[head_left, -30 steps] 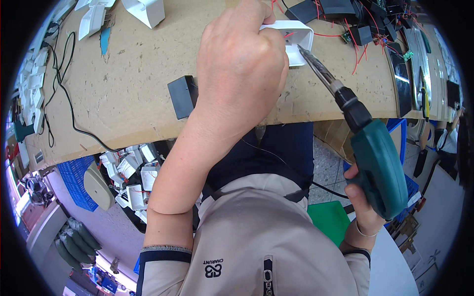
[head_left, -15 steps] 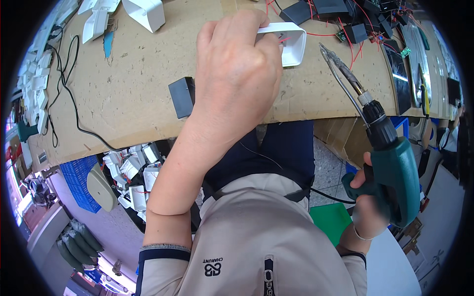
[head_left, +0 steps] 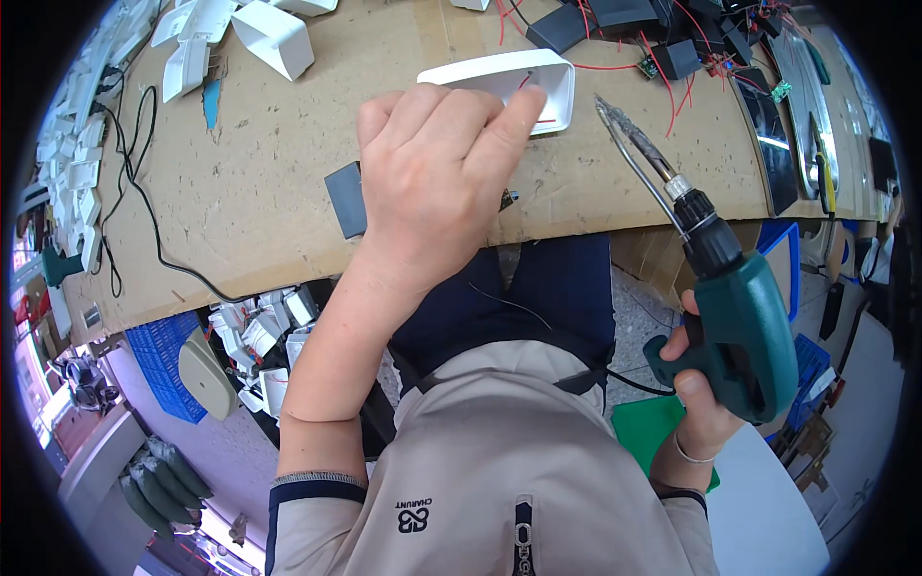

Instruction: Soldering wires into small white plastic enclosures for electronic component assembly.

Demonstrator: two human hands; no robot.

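A white case (head_left: 519, 82) is lying at the upper centre of the frame on the brown bench (head_left: 269, 192), its open side facing up. The left hand (head_left: 432, 173) is resting over its near edge, fingers curled and the thumb tip pressing on the rim, so the hand is pinning the case rather than lifting it; much of the case's lower left part is hiding under the knuckles. To the right, the right hand (head_left: 696, 384) is clamping the handle of a green solder gun (head_left: 740, 326) at the right of the frame. Its long tip (head_left: 629, 139) is pointing up and left, ending just beside the case's right end, apart from it.

A small dark block (head_left: 346, 199) is lying on the bench just left of the left hand. Red wires (head_left: 615, 67) and dark modules are spreading along the upper right. More white cases (head_left: 274, 38) are sitting at the upper left, and a black cable (head_left: 134, 211) is looping down the bench's left part. Below the bench edge, a bin of white parts (head_left: 269, 336) is showing at lower left.
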